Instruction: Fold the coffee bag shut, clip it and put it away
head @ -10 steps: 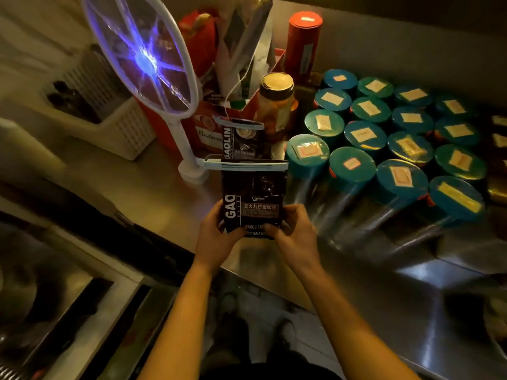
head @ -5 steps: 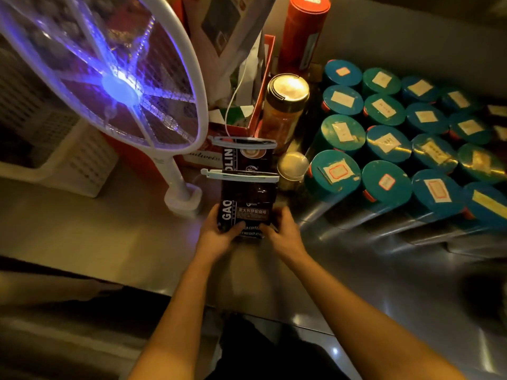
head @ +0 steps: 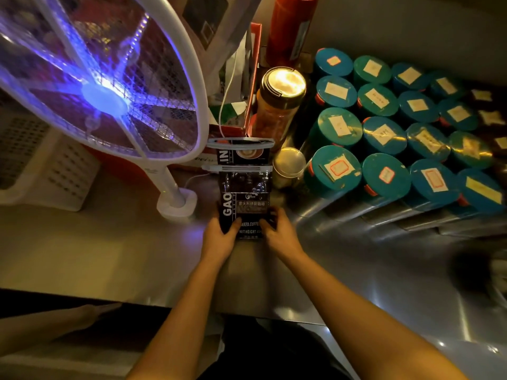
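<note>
A black coffee bag [head: 242,198] stands upright on the steel counter [head: 109,256], its top folded over and held by a white clip [head: 237,168]. My left hand [head: 219,237] grips the bag's lower left side and my right hand [head: 279,233] grips its lower right side. Directly behind it stands a second, similar black bag [head: 240,154] with its own white clip [head: 240,143] across the top.
A glowing purple bug-zapper racket [head: 93,86] stands in its white base [head: 177,202] to the left. Several teal-lidded canisters [head: 384,176] crowd the right. An amber jar [head: 277,105], a small clear-lidded jar [head: 289,165], a red tin [head: 290,28], a red box [head: 253,78] and a white basket [head: 41,165] stand around.
Both hands have carried the clipped bag forward over the counter and set it down in front of the other clipped bag; the view has moved closer.
</note>
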A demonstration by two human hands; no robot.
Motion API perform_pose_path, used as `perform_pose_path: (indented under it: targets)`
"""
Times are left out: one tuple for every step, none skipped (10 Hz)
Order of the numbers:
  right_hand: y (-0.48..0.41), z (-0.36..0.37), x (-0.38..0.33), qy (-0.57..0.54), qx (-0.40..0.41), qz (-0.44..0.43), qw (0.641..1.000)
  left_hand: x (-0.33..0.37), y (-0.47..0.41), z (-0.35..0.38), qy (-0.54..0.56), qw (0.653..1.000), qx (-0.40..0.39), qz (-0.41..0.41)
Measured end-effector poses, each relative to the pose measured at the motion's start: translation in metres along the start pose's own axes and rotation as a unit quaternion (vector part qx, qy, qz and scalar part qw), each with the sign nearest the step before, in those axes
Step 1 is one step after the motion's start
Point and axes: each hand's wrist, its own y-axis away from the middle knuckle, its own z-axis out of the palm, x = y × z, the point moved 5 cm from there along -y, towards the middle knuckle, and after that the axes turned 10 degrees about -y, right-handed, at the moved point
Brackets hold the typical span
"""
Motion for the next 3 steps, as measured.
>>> perform_pose_path:
  targets:
    - [-0.002, 0.003, -0.001, 0.016, -0.002, 0.001, 1.0, 0.004, -0.006, -0.003, -0.016, 0.999, 0.001, 0.033]
    - [0.003, 0.006, -0.004, 0.019, -0.003, -0.013, 1.0, 0.009, -0.002, -0.005, -0.028, 0.997, -0.007, 0.065]
    - [0.018, 0.003, -0.008, 0.014, 0.01, -0.028, 0.999, 0.007, 0.003, -0.007, -0.034, 0.992, 0.022, 0.123]
